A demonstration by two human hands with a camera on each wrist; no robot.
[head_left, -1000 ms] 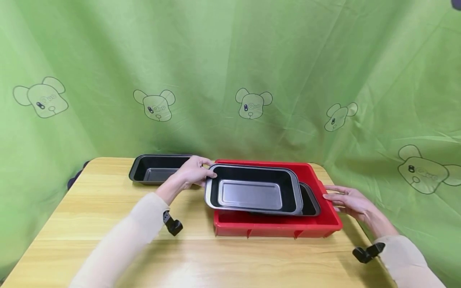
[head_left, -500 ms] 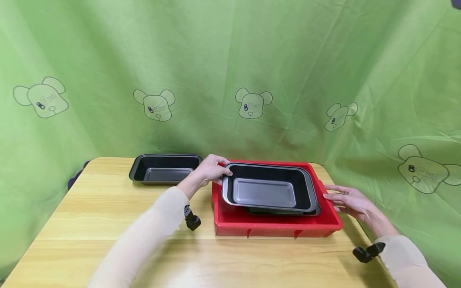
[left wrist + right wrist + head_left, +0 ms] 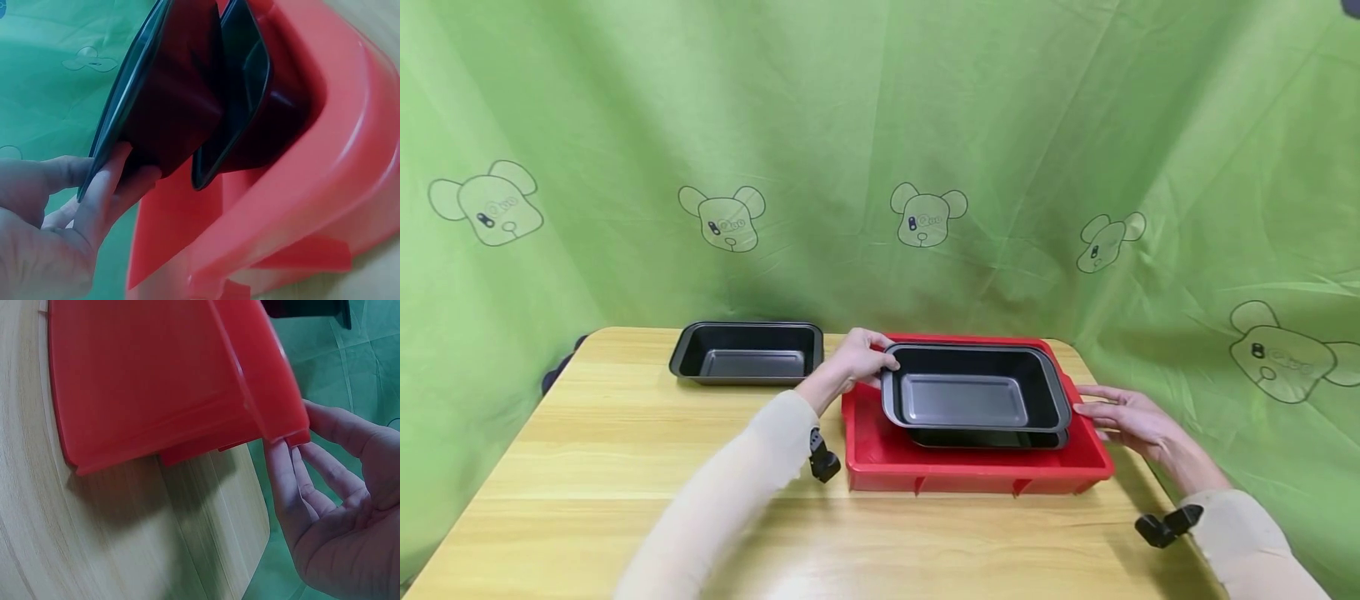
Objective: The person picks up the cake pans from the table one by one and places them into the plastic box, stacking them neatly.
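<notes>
My left hand (image 3: 859, 360) pinches the left rim of a dark loaf pan (image 3: 962, 398), thumb on the inner side and fingers beneath. This pan hangs over a red plastic bin (image 3: 970, 479), slightly tilted. Below it, a second loaf pan (image 3: 1000, 439) lies inside the bin, mostly hidden from the head. In the left wrist view a gap shows between the held pan (image 3: 172, 100) and the lower pan (image 3: 247, 81). At the bin's right end my right hand (image 3: 1131, 421) holds the lip, with thumb and fingers on either side of it in the right wrist view.
Another dark loaf pan (image 3: 748, 364) stands at the back left of the wooden table (image 3: 625, 450). A green curtain (image 3: 820, 150) with printed bear heads hangs behind the table and along its right side.
My left hand has carried the loaf pan to the right, from the bin's left edge to over the lower pan, and slightly levelled it. The right hand and bin stay put.
</notes>
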